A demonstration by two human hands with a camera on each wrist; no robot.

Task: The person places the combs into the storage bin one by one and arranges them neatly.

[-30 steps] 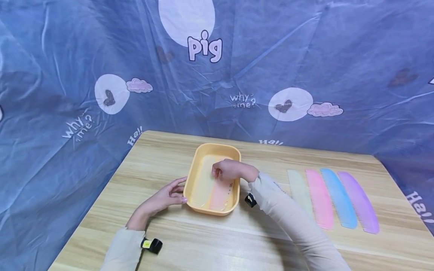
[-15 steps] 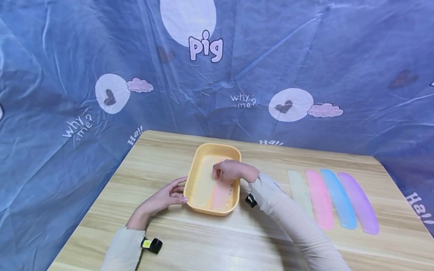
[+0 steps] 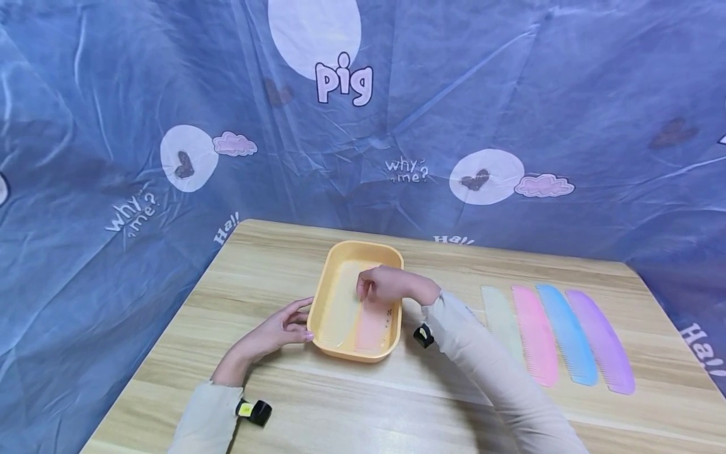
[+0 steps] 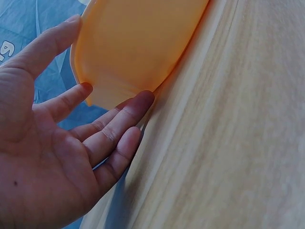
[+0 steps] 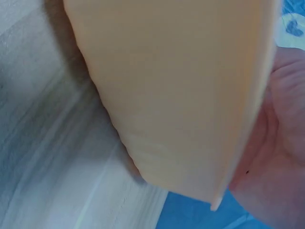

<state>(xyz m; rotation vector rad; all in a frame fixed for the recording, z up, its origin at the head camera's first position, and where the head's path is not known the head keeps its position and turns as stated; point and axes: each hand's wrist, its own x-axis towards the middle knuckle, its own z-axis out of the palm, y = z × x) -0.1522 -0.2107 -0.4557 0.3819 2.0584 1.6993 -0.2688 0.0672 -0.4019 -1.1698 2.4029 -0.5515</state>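
Observation:
A yellow rectangular tray (image 3: 317, 315) lies on the wooden table, with a pale cream comb (image 3: 341, 309) and a pink comb (image 3: 371, 325) side by side inside. My left hand (image 3: 278, 328) rests against the tray's left wall. In the left wrist view its fingers (image 4: 116, 126) are spread along the orange-looking wall and rim. Over the right rim reaches my right hand (image 3: 388, 284), fingertips bent down to the upper part of the pink comb, pinching it. The right wrist view shows the tray's outer wall (image 5: 167, 95) hiding those fingertips; only the palm (image 5: 286, 138) shows behind.
To the right, a pale green comb (image 3: 501, 318), a brighter pink comb (image 3: 535, 334), a blue comb (image 3: 567, 334) and a purple comb (image 3: 601, 340) lie in a row. My right sleeve (image 3: 493, 366) overlaps the green one's lower end. A blue printed cloth (image 3: 397, 126) hangs behind the table.
The pink comb's near end has shifted slightly right inside the tray, with my right hand staying on it. My left hand and the tray stay in place.

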